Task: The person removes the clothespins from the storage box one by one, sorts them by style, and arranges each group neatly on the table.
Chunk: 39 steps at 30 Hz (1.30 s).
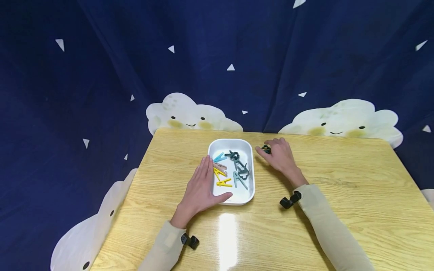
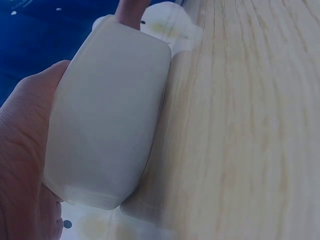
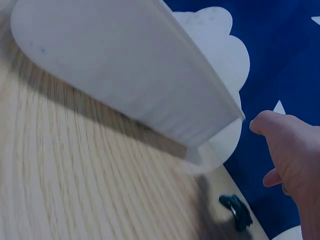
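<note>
A white rectangular tray [image 1: 250, 188] holds several clothespins: yellow ones [image 1: 224, 183], a blue one [image 1: 219, 158], a pinkish-beige one [image 1: 221, 166], a grey-green one [image 1: 240, 180] and dark green ones [image 1: 234, 154]. My left hand [image 1: 200, 188] rests against the tray's left side with straight fingers, the thumb stretched along its near end. To the right of the tray, another dark green clip [image 3: 237, 212] lies on the table. Over that clip hovers my right hand [image 1: 280, 155], thumb and fingers spread apart; the right wrist view shows a gap between them.
The wooden table [image 1: 339, 180] extends to both sides of the tray. Behind it hangs a dark blue curtain [image 1: 217, 45] with white triangles and clouds. A dark wrist mount [image 1: 290, 200] sits at the right sleeve, another mount [image 1: 190, 241] at the left.
</note>
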Each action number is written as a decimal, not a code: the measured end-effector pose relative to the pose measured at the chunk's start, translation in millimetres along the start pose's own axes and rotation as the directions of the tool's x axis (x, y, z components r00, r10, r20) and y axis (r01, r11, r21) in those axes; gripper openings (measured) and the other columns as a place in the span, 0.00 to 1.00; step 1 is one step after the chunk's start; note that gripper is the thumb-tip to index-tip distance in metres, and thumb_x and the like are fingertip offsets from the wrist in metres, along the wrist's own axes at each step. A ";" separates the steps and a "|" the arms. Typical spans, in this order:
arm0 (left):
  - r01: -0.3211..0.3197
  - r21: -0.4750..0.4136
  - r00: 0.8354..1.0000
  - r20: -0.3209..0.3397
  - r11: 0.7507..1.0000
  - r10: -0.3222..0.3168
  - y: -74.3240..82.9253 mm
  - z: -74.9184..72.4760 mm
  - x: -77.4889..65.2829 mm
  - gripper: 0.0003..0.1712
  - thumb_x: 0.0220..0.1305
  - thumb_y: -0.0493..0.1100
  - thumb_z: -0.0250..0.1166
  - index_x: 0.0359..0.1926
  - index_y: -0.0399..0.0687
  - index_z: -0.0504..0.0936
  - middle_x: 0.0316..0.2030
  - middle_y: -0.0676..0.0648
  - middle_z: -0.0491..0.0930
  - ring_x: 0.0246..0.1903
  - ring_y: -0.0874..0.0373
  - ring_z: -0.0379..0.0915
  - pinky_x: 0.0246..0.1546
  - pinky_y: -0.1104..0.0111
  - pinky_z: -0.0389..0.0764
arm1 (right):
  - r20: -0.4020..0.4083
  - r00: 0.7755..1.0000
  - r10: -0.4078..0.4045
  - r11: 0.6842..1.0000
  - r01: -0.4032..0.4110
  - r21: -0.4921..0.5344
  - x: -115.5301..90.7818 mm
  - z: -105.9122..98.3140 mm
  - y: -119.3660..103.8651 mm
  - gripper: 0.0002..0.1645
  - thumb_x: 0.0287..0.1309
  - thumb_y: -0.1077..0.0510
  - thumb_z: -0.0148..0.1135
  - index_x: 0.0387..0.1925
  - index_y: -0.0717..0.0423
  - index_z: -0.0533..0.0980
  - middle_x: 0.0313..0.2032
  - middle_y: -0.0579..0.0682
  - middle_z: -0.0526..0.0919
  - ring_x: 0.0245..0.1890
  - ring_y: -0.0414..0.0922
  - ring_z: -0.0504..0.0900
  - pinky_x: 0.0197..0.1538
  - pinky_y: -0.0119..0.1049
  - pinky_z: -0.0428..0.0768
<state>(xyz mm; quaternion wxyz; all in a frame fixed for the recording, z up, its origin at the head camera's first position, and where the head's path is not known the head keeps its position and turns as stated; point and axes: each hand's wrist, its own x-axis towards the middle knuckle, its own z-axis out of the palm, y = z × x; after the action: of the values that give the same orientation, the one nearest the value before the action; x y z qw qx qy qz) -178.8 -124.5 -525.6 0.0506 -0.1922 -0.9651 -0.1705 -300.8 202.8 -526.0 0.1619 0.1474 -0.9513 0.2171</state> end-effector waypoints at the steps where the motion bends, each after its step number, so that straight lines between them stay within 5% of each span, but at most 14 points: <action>1: -0.003 -0.002 1.000 0.000 1.000 0.003 0.3 0.0 0.5 0.80 0.53 0.90 0.52 0.83 0.35 0.38 0.84 0.40 0.35 0.83 0.51 0.28 0.81 0.58 0.48 | -0.005 1.000 -0.002 1.000 0.002 0.008 0.1 -0.6 -2.5 0.39 0.67 0.32 0.62 0.50 0.67 0.85 0.46 0.65 0.87 0.46 0.62 0.77 0.51 0.57 0.72; 15: -0.003 0.007 1.000 -0.017 1.000 0.004 0.4 0.6 -1.1 0.79 0.53 0.90 0.50 0.83 0.35 0.39 0.84 0.40 0.37 0.83 0.50 0.30 0.81 0.57 0.49 | -0.013 0.990 -0.144 0.988 0.143 -0.064 9.1 3.4 -50.4 0.34 0.62 0.37 0.65 0.49 0.65 0.85 0.40 0.60 0.86 0.42 0.57 0.73 0.48 0.51 0.71; 27: -0.004 0.005 1.000 0.002 1.000 0.004 0.3 1.5 -1.2 0.79 0.53 0.91 0.50 0.83 0.36 0.36 0.84 0.41 0.33 0.83 0.51 0.27 0.81 0.58 0.46 | 0.159 0.970 -0.185 0.969 0.207 -0.133 16.5 13.6 -83.6 0.32 0.61 0.40 0.68 0.51 0.63 0.84 0.45 0.59 0.86 0.44 0.55 0.73 0.53 0.49 0.71; 39: -0.003 0.013 1.000 -0.001 1.000 0.003 0.3 1.3 -1.0 0.79 0.54 0.90 0.50 0.83 0.35 0.38 0.84 0.40 0.34 0.83 0.52 0.28 0.81 0.58 0.48 | 0.322 0.928 -0.187 0.915 0.284 -0.288 29.4 25.2 -96.9 0.28 0.70 0.37 0.60 0.33 0.58 0.83 0.36 0.54 0.83 0.41 0.53 0.71 0.51 0.47 0.72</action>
<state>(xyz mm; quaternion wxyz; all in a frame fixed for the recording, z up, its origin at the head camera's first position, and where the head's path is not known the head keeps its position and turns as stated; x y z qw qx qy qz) -177.8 -124.2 -526.8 0.0528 -0.1932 -0.9658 -0.1645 -299.5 101.4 -501.2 0.0695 0.2628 -0.9623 0.0100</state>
